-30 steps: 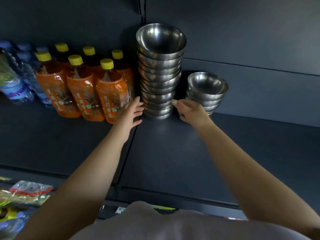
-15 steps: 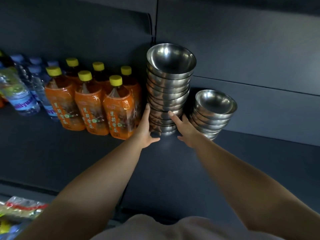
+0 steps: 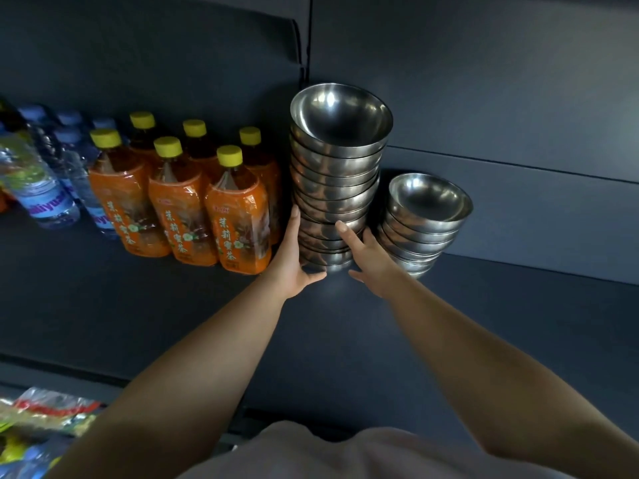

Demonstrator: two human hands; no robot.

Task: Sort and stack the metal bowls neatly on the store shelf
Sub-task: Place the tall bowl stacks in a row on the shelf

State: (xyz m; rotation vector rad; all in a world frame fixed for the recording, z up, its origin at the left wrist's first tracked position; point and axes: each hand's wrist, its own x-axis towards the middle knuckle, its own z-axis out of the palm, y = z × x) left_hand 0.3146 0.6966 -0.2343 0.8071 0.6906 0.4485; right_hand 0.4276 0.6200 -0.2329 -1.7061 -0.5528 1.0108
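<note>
Head view, and the tall stack of metal bowls (image 3: 337, 181) stands centre frame on the dark shelf (image 3: 345, 340), leaning a touch to the right at the top. Both hands bracket its base. Left hand (image 3: 294, 261) lies flat along the stack's left side, fingers straight against the lower bowls, thumb hooked under the bottom rim. Right hand (image 3: 368, 261) is pressed to the front right, index finger stretched up across the lower bowls, fingers extended rather than curled. Just right of that hand, a shorter stack of bowls (image 3: 422, 219) sits near the tall one; whether the two touch is hard to tell. Left of the bowls, orange tea bottles (image 3: 179, 202) with yellow caps crowd close. Far left, water bottles (image 3: 45, 188).
</note>
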